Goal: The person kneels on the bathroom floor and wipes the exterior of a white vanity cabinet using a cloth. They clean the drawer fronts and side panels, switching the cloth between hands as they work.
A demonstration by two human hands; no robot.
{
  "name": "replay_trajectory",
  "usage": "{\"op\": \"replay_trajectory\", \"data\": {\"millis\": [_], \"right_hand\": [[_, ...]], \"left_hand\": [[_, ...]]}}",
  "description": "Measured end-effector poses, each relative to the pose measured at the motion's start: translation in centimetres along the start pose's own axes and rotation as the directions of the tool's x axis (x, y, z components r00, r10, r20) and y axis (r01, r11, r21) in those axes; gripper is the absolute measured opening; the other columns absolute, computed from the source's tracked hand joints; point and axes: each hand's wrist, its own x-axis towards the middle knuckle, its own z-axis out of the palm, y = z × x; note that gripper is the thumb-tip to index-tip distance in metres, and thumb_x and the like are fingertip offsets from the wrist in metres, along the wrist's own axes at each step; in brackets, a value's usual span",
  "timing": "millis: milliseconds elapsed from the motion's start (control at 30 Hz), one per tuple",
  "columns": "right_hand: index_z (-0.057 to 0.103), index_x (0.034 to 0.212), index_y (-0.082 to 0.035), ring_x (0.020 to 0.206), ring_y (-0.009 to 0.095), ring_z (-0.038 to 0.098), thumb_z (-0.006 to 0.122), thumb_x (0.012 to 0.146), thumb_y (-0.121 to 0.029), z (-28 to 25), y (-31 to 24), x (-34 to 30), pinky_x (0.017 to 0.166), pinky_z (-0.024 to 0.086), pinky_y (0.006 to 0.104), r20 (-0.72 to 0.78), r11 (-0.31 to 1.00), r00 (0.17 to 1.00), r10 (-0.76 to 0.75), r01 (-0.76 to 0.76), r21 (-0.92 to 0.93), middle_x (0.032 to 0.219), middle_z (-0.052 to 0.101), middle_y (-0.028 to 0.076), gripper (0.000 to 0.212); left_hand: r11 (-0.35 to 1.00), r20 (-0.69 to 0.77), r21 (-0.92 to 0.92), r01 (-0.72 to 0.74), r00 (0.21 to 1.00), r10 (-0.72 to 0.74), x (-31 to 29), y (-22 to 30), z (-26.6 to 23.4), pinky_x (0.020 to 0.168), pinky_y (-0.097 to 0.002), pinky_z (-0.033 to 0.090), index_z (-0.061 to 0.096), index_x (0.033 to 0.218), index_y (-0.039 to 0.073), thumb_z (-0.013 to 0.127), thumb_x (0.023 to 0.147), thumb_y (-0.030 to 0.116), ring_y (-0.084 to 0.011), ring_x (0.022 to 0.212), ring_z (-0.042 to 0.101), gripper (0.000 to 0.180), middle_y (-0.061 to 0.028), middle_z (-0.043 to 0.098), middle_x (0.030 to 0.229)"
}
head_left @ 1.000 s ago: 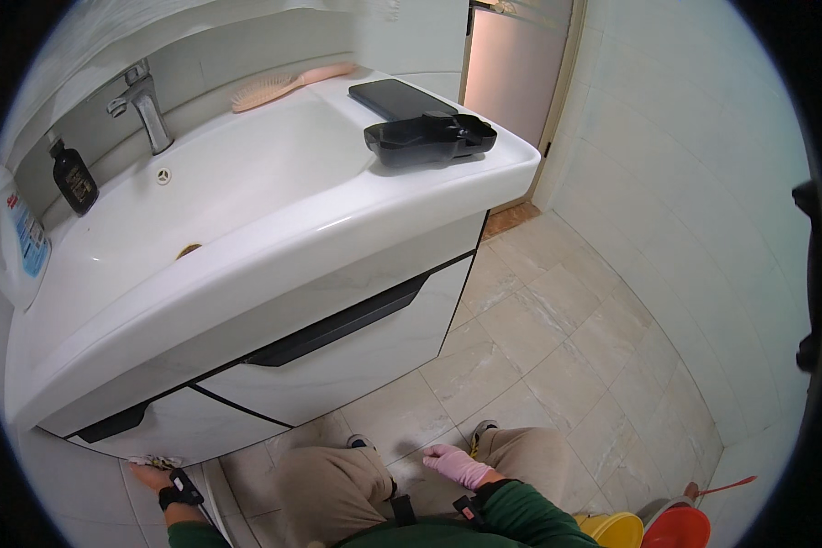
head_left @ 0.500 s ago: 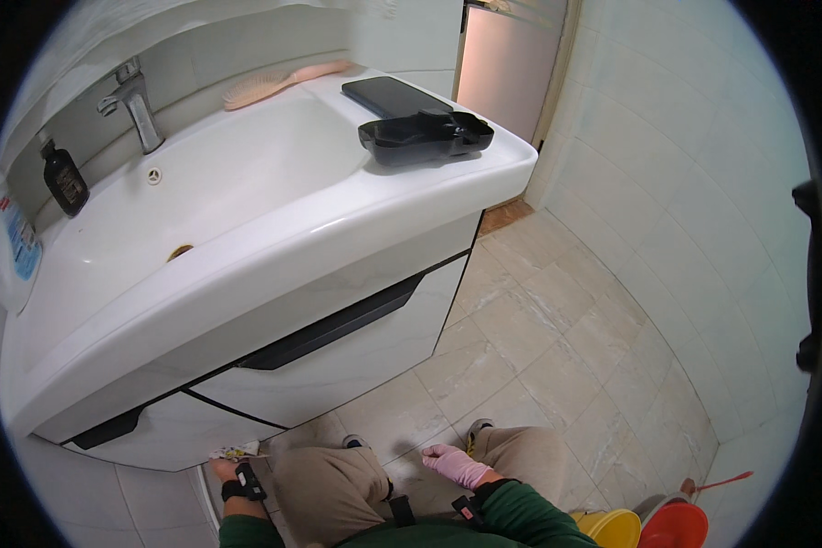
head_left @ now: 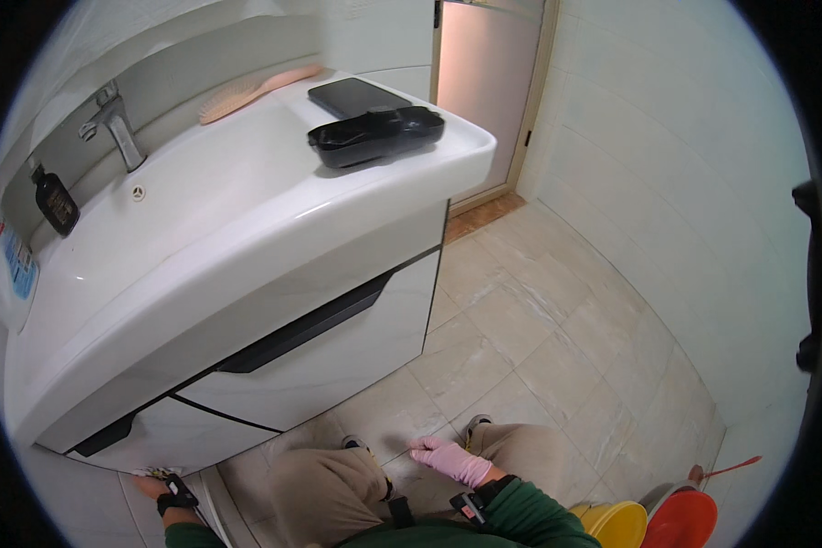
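Note:
My left hand point(head_left: 149, 487), bare with a black strap at the wrist, is low at the left, under the cabinet's front corner. It is closed on a crumpled white packet with coloured marks point(head_left: 163, 472), which is partly hidden by the cabinet. In a pink glove, my right hand point(head_left: 449, 459) hangs between my knees above the floor. Its fingers point left, loosely bent and a little apart, and nothing shows in them. The vanity cabinet point(head_left: 310, 384), white with dark handles, stands in front of me.
On the white sink point(head_left: 274, 228) lie a pink hairbrush point(head_left: 251, 94), a dark phone point(head_left: 356, 98) and a black tray-like case point(head_left: 374, 137). A dark bottle point(head_left: 57, 203) and a white bottle point(head_left: 14, 265) stand at its left. Yellow point(head_left: 616, 524) and red buckets point(head_left: 683, 521) are at lower right.
My left hand has moved left with the crumpled packet, toward the cabinet's lower left corner. My right hand has shifted slightly left. The view has turned a little, so the sink sits further left.

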Motion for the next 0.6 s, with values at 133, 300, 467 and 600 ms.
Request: {"op": "replay_trajectory", "data": {"millis": [133,300,467,600], "right_hand": [[0.055,0.130,-0.002,0.111,0.020,0.057,0.060,0.093,-0.031,-3.4,-2.5,-0.2,0.097,0.044,0.0308,-0.054,0.997,0.996,-0.077,0.078,0.018,0.121,0.063,0.012,0.047],[0.055,0.129,-0.001,0.107,0.023,0.060,0.058,0.094,-0.031,-7.9,-3.5,0.3,0.092,0.046,0.0326,-0.143,0.981,0.975,-0.170,0.182,0.070,0.115,0.065,0.014,0.046],[0.055,0.128,-0.001,0.106,0.027,0.062,0.058,0.093,-0.029,-10.1,-4.0,0.6,0.092,0.047,0.0337,-0.136,0.951,0.945,-0.296,0.278,-0.138,0.114,0.065,0.016,0.045],[0.055,0.128,-0.002,0.107,0.028,0.062,0.059,0.091,-0.029,-10.9,-4.0,1.0,0.092,0.048,0.0348,-0.080,0.958,0.962,-0.260,0.246,-0.147,0.116,0.065,0.017,0.046]], "left_hand": [[0.904,-0.006,0.410,-0.120,0.991,0.134,1.1,-7.3,-0.9,0.079,-0.0437,0.048,0.055,0.111,-0.003,0.041,0.095,0.027,-0.0316,0.090,0.057,0.037,-0.0182,0.059,0.108],[0.577,0.130,0.767,-0.281,0.948,0.289,2.0,-16.8,-1.7,0.078,-0.0478,0.047,0.055,0.101,-0.010,0.045,0.091,0.013,-0.0390,0.085,0.058,0.027,-0.0272,0.061,0.100],[0.286,0.314,0.881,-0.378,0.917,0.244,-3.3,-18.5,1.5,0.080,-0.0501,0.047,0.061,0.089,-0.006,0.057,0.082,0.018,-0.0449,0.089,0.060,0.025,-0.0266,0.065,0.089],[0.066,0.648,0.761,-0.646,0.753,-0.110,-9.8,-17.0,4.9,0.078,-0.0479,0.050,0.066,0.088,-0.001,0.067,0.074,0.028,-0.0403,0.087,0.063,0.032,-0.0211,0.068,0.088]]}}
